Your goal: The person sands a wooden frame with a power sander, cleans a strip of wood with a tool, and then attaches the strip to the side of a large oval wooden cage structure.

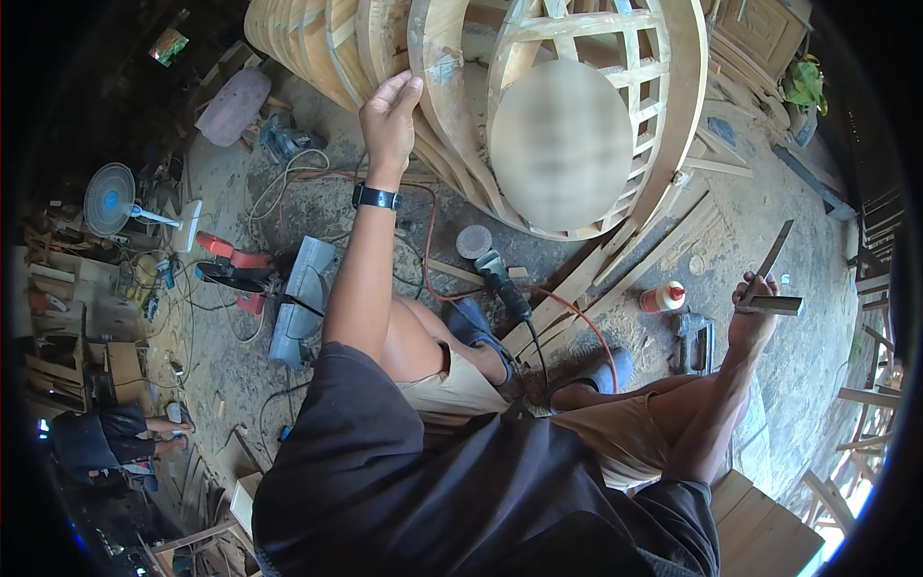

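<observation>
My left hand [389,120] reaches up and rests its fingers on the edge of a curved wooden arch frame [437,96], one of several arched lattice frames leaning together at the top. A black watch sits on that wrist. My right hand [752,313] is held out to the right and grips a metal try square [772,279], its blade pointing up. I sit with both knees bent, blue sandals on my feet.
An angle grinder [500,279] with an orange cord lies on the concrete floor by my left foot. A red-capped glue bottle [662,297], a mitre saw [298,298], a standing fan [111,199] and wooden offcuts lie around. Another person sits at lower left [106,438].
</observation>
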A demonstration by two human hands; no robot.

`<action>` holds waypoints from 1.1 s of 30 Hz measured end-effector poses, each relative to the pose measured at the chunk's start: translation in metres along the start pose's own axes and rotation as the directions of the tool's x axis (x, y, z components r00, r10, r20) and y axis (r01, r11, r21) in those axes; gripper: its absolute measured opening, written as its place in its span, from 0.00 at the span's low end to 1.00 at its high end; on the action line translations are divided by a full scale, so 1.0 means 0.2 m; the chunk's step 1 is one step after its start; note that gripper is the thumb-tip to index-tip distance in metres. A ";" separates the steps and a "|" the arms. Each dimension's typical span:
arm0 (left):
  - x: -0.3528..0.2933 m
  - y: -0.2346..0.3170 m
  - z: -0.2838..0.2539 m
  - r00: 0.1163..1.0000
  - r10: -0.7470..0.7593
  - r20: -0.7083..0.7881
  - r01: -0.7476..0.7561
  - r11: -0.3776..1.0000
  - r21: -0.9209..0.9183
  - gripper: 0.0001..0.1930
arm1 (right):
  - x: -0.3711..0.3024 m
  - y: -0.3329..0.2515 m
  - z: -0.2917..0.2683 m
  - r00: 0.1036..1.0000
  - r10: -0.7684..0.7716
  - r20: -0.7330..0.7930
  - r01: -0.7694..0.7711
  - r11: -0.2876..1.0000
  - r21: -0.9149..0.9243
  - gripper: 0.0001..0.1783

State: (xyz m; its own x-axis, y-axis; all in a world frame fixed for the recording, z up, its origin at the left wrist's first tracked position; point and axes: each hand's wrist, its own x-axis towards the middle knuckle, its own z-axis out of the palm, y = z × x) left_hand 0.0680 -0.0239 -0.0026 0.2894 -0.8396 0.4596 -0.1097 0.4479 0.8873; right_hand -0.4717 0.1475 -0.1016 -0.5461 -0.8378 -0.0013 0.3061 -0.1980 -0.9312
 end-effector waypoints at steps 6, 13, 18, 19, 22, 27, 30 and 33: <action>0.00 0.10 0.08 0.960 0.063 0.271 0.001 0.973 -0.230 0.25 | -0.02 0.00 0.02 0.998 -0.058 0.032 0.061 0.990 -0.127 0.17; 0.11 0.20 0.09 0.964 0.072 0.256 0.000 0.962 -0.272 0.26 | -0.01 0.00 0.00 0.998 -0.045 0.035 0.048 0.995 -0.091 0.17; 0.25 0.30 0.15 0.983 0.134 0.126 -0.125 0.989 -0.076 0.24 | -0.02 -0.01 0.02 0.999 -0.043 -0.026 0.041 0.998 -0.055 0.17; 0.29 0.33 0.15 0.985 0.141 0.102 -0.142 0.990 0.001 0.24 | -0.03 -0.01 0.03 0.997 -0.063 -0.036 0.060 0.995 -0.080 0.17; 0.47 0.36 0.12 0.933 0.356 -0.052 -0.333 0.909 0.249 0.25 | -0.02 -0.03 -0.01 0.995 -0.102 -0.016 0.100 0.988 -0.118 0.15; 0.81 0.34 0.00 0.927 0.369 0.066 -0.359 0.820 0.445 0.22 | -0.05 -0.06 0.05 0.999 -0.034 -0.043 0.032 0.998 -0.049 0.15; 0.82 0.40 0.04 0.970 0.202 0.134 -0.241 0.850 0.468 0.22 | -0.06 -0.08 0.03 0.998 -0.037 -0.056 0.035 0.998 -0.042 0.16; 0.81 0.43 0.04 0.977 0.081 0.200 -0.152 0.916 0.372 0.23 | -0.05 -0.08 0.01 0.999 -0.029 -0.040 0.027 0.999 -0.041 0.17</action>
State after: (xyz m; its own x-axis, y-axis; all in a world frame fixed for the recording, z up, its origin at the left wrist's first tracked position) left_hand 0.0975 -0.1232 0.1490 0.0839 -0.8450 0.5281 -0.4979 0.4235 0.7568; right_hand -0.4694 0.1578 -0.0868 -0.5855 -0.8106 0.0107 0.2592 -0.1997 -0.9449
